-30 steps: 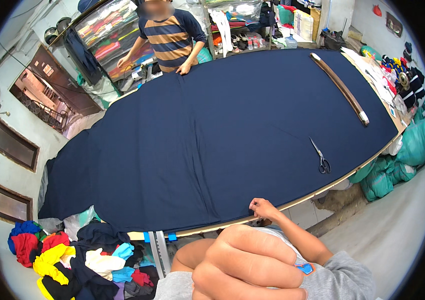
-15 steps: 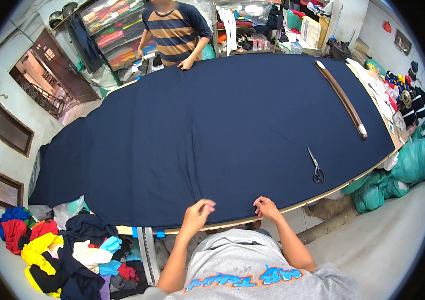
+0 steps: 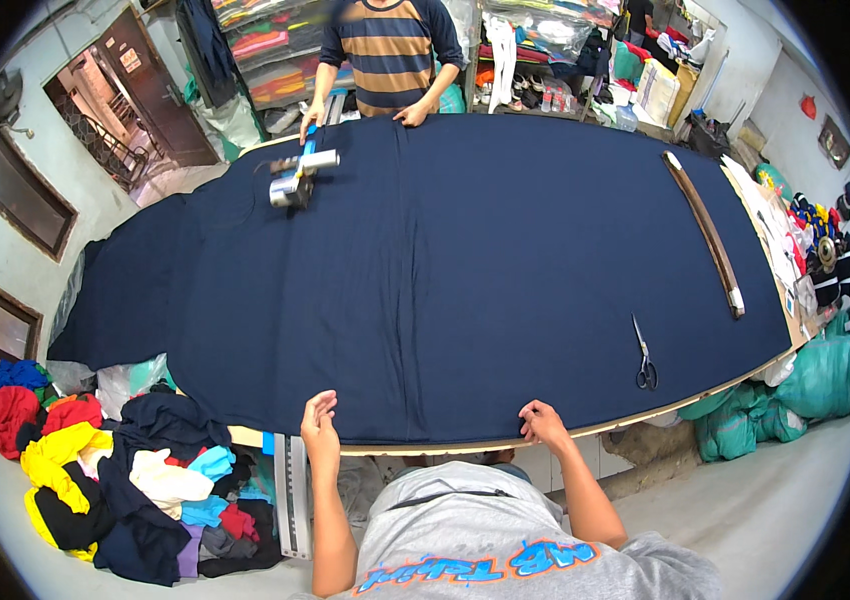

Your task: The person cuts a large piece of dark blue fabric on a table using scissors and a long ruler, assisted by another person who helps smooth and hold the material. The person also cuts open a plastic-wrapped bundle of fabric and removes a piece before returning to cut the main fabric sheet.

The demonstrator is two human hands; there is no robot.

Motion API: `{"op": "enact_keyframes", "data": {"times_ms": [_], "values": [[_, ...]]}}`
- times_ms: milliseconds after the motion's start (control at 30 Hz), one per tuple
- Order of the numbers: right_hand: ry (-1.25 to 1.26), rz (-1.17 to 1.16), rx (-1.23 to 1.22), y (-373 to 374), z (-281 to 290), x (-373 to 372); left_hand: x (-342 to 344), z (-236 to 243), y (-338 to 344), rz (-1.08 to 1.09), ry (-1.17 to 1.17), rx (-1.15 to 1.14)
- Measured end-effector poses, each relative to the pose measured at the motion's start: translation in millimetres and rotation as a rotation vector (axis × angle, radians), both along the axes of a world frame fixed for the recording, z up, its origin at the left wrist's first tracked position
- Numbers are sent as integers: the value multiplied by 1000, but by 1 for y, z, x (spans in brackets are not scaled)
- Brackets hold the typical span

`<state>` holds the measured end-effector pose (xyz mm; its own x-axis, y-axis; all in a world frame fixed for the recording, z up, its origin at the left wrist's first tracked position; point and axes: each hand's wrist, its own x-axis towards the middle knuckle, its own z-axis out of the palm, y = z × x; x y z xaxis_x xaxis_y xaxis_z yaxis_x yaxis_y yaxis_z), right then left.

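Note:
Dark navy fabric (image 3: 535, 240) covers the large table, wrinkled down the middle. My left hand (image 3: 321, 425) is raised at the near edge, fingers slightly curved and apart, holding nothing. My right hand (image 3: 543, 422) hovers by the same edge farther right, fingers loosely bent, with nothing visible in them. Silver scissors with black handles (image 3: 645, 362) lie above and right of it. A long brown bar with pale ends (image 3: 700, 225) rests at the right. At the far left-centre, a silver machine on a blue bar (image 3: 295, 188) is over the fabric, at a co-worker's hand (image 3: 310, 117).
The co-worker (image 3: 390, 60) stands across the table before shelves (image 3: 515, 50). A mixed clothing pile (image 3: 125, 480) sits at the near left beside a metal rail (image 3: 293, 490). Green sacks (image 3: 815, 380) lie at the right, papers (image 3: 760, 230) along the table's right end.
My left hand has moved from close to the camera to the table edge, then leftward. The co-worker has brought the silver machine onto the fabric. My head's view has shifted slightly.

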<state>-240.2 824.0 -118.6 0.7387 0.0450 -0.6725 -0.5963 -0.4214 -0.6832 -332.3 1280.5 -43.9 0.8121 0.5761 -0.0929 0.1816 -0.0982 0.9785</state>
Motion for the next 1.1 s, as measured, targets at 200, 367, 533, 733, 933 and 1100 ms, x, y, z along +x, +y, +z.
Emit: {"op": "enact_keyframes", "data": {"times_ms": [200, 367, 533, 733, 933, 1100], "values": [[190, 304, 10, -19, 32, 32, 29, -28, 25, 221, -57, -45], [-1043, -822, 134, -85, 177, 117, 40, -17, 59, 362, 107, 234], [-1263, -897, -18, -126, 219, 132, 13, -34, 68, 565, 221, -5], [-802, -651, 57, -13, 84, 52, -122, -94, 70, 829, 166, -92], [-855, -11, -194, 65, 21, -15, -243, -98, 107, 870, 402, -157], [-748, 184, -168, 72, 34, -3, -227, -110, 119, 791, 502, -162]]}}
